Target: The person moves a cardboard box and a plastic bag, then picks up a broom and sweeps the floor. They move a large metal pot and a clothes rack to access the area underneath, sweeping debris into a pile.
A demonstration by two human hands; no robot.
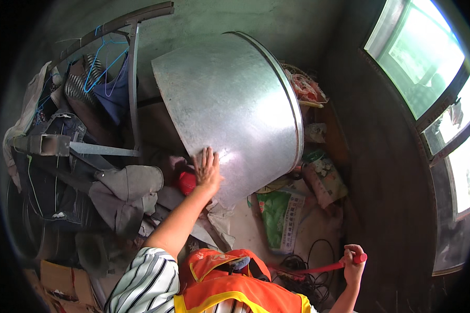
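My left hand (207, 170) lies flat with its fingers apart against the lower left part of a large galvanized sheet-metal drum (235, 101). The drum rests tilted, and a raised seam band (288, 86) runs round its right end. Just left of my left wrist, partly covered by it, is a red object (187, 183). Down at the right, my right hand (353, 260) is closed round a red stick-like handle (325, 268). That handle runs left towards my orange vest (235, 277), and its far end is hidden there.
A metal frame (133, 78) at the left carries clothes and blue hangers (102, 66). Beyond the drum stands a plastered wall (203, 19). Printed green-and-white sacks (278, 219) and black cables (317, 258) lie on the floor. A cardboard box (66, 281) sits lower left; windows (423, 54) are at right.
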